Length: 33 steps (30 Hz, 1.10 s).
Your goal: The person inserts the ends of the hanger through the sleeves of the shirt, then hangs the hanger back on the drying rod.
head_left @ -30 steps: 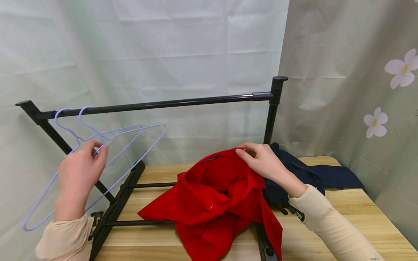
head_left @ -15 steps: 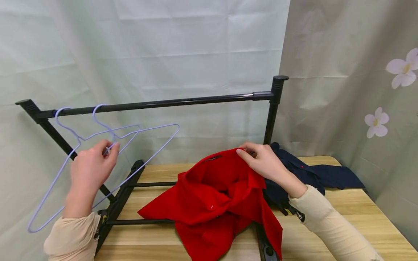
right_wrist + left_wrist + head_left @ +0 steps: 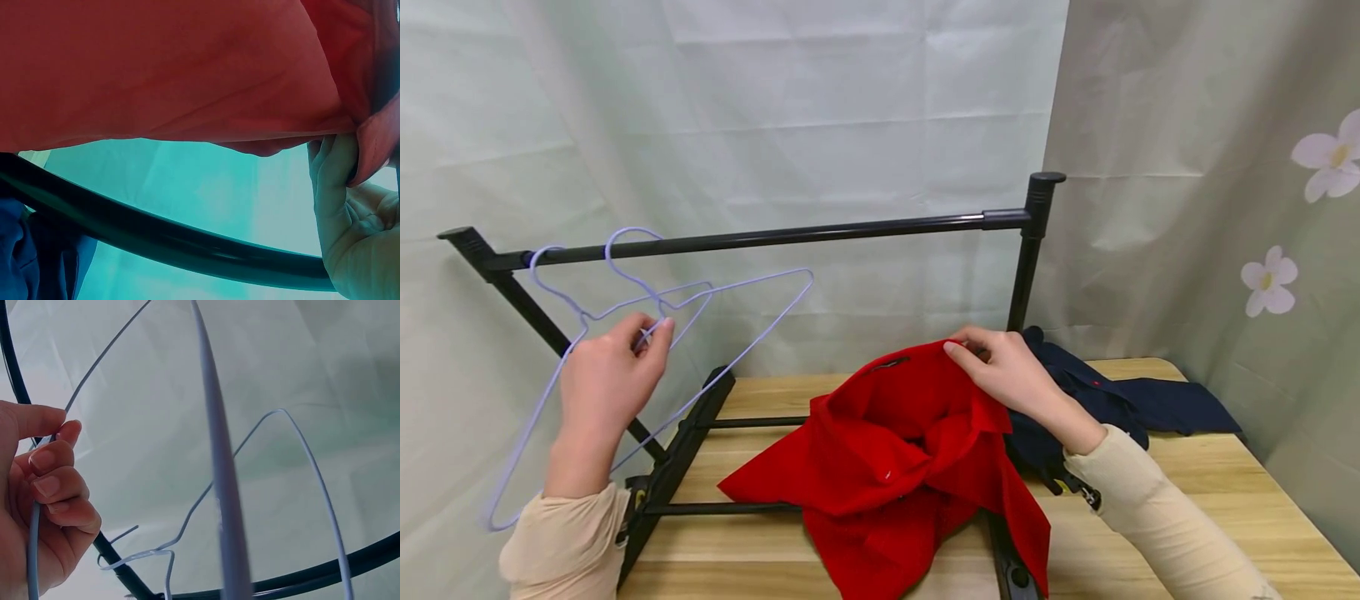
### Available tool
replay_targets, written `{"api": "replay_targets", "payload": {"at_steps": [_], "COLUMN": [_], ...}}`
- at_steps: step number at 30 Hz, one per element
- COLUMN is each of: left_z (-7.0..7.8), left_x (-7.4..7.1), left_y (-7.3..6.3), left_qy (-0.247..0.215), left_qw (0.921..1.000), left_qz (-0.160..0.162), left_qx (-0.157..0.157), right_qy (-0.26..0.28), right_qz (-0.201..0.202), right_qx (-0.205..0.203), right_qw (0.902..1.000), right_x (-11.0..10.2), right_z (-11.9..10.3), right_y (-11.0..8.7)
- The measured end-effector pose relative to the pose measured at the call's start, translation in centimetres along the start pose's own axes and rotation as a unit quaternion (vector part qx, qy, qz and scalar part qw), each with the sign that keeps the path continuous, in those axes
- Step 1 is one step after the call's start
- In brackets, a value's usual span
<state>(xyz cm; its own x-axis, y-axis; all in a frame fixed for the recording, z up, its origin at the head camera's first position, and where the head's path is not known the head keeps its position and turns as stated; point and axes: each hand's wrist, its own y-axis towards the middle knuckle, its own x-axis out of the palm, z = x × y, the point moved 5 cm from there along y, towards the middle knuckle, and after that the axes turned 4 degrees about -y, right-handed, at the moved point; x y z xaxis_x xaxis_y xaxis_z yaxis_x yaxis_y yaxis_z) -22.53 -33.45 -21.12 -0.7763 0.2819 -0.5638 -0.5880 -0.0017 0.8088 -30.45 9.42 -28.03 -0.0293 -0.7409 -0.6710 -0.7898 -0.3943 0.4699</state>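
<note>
Lilac hanger (image 3: 227,487), red garment (image 3: 895,467), in separate hands (image 3: 612,367) (image 3: 1011,371)

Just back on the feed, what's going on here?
A person's left hand grips a lilac hanger, its hook at the black rail, where a second hanger hangs. The right hand pinches the upper edge of a red garment, on neither hanger. A navy garment lies on the wooden table.

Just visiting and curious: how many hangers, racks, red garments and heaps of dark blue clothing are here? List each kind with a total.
Lavender hangers: 2
Black rack: 1
Red garment: 1
Dark blue clothing heap: 1
Total: 5
</note>
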Motion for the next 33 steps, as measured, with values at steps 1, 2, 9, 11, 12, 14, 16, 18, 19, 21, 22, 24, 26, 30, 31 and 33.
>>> {"api": "replay_targets", "payload": {"at_steps": [1,2,9,11,12,14,16,18,19,21,22,24,26,30,31,33], "left_z": [0.1,0.2,0.7,0.8,0.8,1.0,1.2,1.5,1.6,1.9,2.1,2.4,2.6,2.9,3.0,2.9], "left_x": [-0.1,-0.2,-0.6,-0.7,-0.7,-0.8,-0.9,-1.0,-1.0,-1.2,-1.3,-1.6,-1.8,-1.8,-1.8,-1.8], "left_y": [0.0,0.1,0.1,0.2,0.2,0.3,0.3,0.2,0.1,0.0,-0.1,-0.2,-0.3,-0.3,-0.3,-0.3], "left_qy": [0.000,-0.002,-0.009,-0.011,-0.013,-0.015,-0.017,-0.018,-0.020,-0.021,-0.022,-0.024,-0.027,-0.033,-0.037,-0.051], "left_qw": [1.0000,1.0000,1.0000,0.9999,0.9998,0.9995,0.9991,0.9987,0.9985,0.9979,0.9976,0.9966,0.9955,0.9936,0.9930,0.9917], "left_qz": [0.001,0.004,0.003,0.007,0.010,0.016,0.021,0.024,0.026,0.031,0.032,0.038,0.041,0.038,0.038,0.043], "left_qx": [0.000,0.002,0.002,0.007,0.011,0.022,0.032,0.041,0.044,0.053,0.057,0.069,0.081,0.101,0.105,0.110], "right_qy": [0.000,0.001,0.004,0.005,0.006,0.006,0.006,0.004,0.003,0.001,0.000,-0.002,-0.003,-0.003,-0.004,-0.002], "right_qz": [-0.001,-0.001,-0.001,-0.001,-0.001,-0.002,-0.003,-0.003,-0.003,-0.003,-0.003,-0.003,-0.004,-0.003,-0.003,-0.004], "right_qx": [0.000,0.000,0.000,0.001,0.001,0.002,0.004,0.004,0.005,0.005,0.005,0.005,0.005,0.006,0.006,0.007], "right_qw": [1.0000,1.0000,1.0000,1.0000,1.0000,1.0000,1.0000,1.0000,1.0000,1.0000,1.0000,1.0000,1.0000,1.0000,1.0000,1.0000], "right_x": [0.0,0.0,0.1,0.1,0.1,0.1,0.2,0.2,0.2,0.2,0.1,0.0,0.0,-0.2,-0.2,-0.2], "right_z": [0.0,0.0,-0.1,0.0,0.0,0.0,0.1,0.1,0.1,0.1,0.2,0.2,0.2,0.2,0.2,0.2], "right_y": [0.0,0.0,-0.1,0.0,0.0,0.0,0.0,0.0,0.0,0.0,0.0,0.0,0.0,0.0,0.0,0.0]}}
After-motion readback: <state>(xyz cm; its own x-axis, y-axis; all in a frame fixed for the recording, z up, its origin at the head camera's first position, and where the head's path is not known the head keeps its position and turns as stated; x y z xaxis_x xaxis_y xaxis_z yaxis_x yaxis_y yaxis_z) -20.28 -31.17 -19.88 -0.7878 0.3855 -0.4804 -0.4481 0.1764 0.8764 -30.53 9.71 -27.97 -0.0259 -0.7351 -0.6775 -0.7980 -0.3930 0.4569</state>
